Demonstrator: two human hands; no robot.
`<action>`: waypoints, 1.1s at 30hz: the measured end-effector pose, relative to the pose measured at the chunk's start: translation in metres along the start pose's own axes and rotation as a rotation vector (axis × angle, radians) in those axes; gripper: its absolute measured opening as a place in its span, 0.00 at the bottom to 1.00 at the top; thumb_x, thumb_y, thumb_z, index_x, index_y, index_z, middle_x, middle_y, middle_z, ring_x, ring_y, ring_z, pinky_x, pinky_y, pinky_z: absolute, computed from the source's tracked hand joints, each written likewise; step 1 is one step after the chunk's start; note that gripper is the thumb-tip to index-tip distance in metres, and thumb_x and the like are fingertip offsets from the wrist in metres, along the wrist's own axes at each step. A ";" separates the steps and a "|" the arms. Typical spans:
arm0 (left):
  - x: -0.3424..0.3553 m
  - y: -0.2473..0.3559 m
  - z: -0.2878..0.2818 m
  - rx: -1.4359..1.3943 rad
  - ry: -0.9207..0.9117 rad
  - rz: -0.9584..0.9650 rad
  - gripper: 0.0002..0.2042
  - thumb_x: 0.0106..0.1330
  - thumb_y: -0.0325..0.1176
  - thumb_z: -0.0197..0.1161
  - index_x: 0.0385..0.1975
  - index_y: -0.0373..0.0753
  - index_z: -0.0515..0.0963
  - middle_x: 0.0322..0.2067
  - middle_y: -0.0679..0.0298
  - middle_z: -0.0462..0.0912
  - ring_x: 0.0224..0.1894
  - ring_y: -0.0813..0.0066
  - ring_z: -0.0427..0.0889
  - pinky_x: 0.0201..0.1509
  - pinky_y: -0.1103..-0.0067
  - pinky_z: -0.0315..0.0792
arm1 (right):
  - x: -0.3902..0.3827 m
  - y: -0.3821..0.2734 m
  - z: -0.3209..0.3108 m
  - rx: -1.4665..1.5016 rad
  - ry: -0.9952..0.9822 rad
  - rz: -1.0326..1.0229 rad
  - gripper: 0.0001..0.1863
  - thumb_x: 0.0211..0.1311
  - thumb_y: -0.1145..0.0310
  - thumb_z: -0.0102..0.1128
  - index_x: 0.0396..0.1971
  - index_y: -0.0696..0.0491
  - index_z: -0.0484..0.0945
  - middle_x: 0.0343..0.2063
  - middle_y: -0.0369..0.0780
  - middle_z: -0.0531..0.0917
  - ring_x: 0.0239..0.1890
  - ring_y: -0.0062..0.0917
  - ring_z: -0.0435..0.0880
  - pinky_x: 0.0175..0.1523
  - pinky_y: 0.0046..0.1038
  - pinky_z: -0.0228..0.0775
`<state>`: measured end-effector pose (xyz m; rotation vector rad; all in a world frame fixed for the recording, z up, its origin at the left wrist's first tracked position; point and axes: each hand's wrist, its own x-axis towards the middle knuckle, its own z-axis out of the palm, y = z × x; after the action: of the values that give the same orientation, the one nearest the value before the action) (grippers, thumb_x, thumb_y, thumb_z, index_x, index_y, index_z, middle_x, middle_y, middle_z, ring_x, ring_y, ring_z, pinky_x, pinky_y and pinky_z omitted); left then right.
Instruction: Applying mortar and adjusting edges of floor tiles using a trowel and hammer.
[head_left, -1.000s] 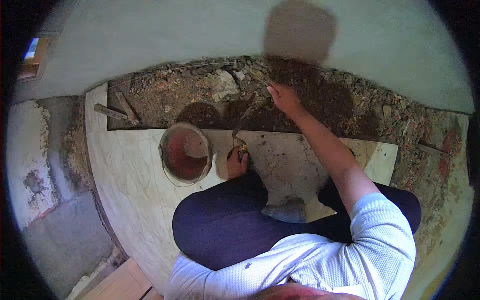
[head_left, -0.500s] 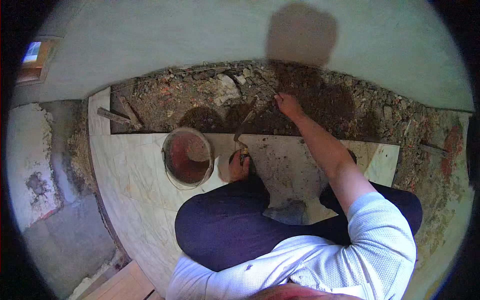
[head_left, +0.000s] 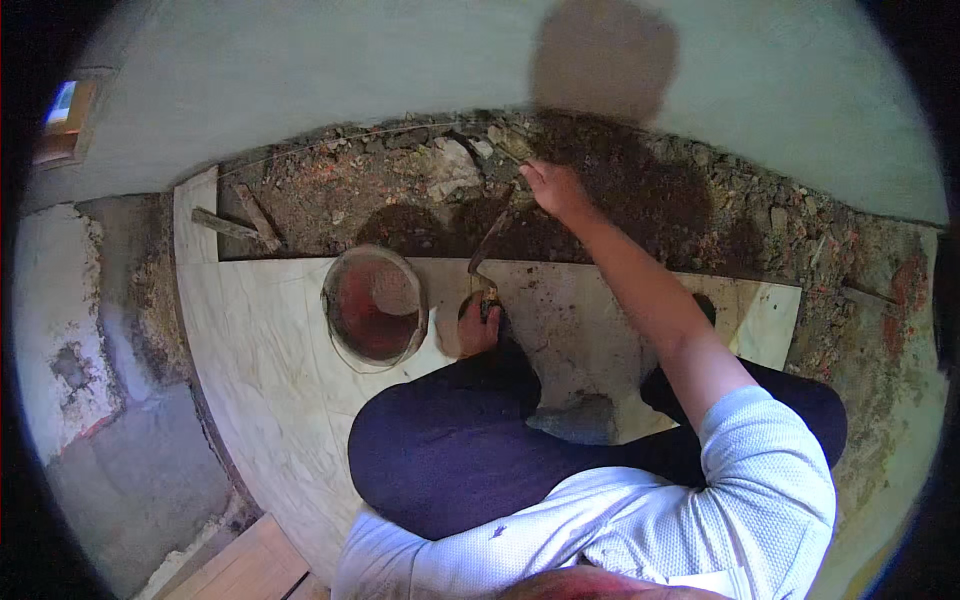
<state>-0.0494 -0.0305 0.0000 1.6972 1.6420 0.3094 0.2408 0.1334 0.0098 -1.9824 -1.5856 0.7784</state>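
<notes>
My left hand (head_left: 477, 326) is closed round the handle of a trowel (head_left: 489, 243), low over the tile edge near my left foot. The trowel's blade points away from me, over the rubble strip (head_left: 330, 195). My right arm is stretched forward, and my right hand (head_left: 560, 192) is above the rubble near the wall. Its fingers are pinched together; a thin, pale shape shows beside the fingertips, too unclear to name. A pale broken lump (head_left: 453, 170) lies in the rubble left of that hand.
A round bucket (head_left: 425, 330) with a reddish inside stands on the marble-look tiles (head_left: 270, 340) to the left. Two wood strips (head_left: 259, 217) lie at the rubble's left end. A thin string (head_left: 300, 150) runs along the foot of the grey wall (head_left: 400, 60).
My right hand has moved forward and left, closer to the wall. My left hand stays on the trowel in nearly the same place.
</notes>
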 end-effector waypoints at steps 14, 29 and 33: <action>0.003 -0.029 -0.004 -0.093 -0.006 0.092 0.27 0.70 0.46 0.58 0.60 0.31 0.71 0.53 0.41 0.78 0.56 0.42 0.77 0.61 0.60 0.70 | -0.010 -0.023 0.009 0.392 0.049 -0.030 0.29 0.73 0.48 0.49 0.56 0.60 0.77 0.47 0.54 0.83 0.51 0.48 0.83 0.59 0.43 0.71; 0.008 -0.009 0.010 -0.089 -0.031 0.086 0.29 0.69 0.48 0.58 0.60 0.29 0.70 0.53 0.39 0.77 0.56 0.40 0.76 0.62 0.60 0.69 | -0.002 0.024 0.014 -0.020 -0.017 0.069 0.26 0.73 0.51 0.50 0.55 0.59 0.78 0.40 0.53 0.85 0.45 0.45 0.85 0.52 0.46 0.75; -0.001 -0.017 0.004 -0.038 0.071 0.034 0.29 0.70 0.47 0.57 0.61 0.28 0.69 0.54 0.38 0.76 0.57 0.40 0.76 0.63 0.60 0.68 | -0.010 -0.014 0.008 0.207 0.018 0.007 0.27 0.74 0.50 0.48 0.58 0.58 0.76 0.42 0.53 0.85 0.46 0.45 0.85 0.52 0.46 0.75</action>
<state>-0.0602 -0.0344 -0.0131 1.7041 1.6498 0.4194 0.2233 0.1267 0.0147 -1.8418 -1.4264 0.8873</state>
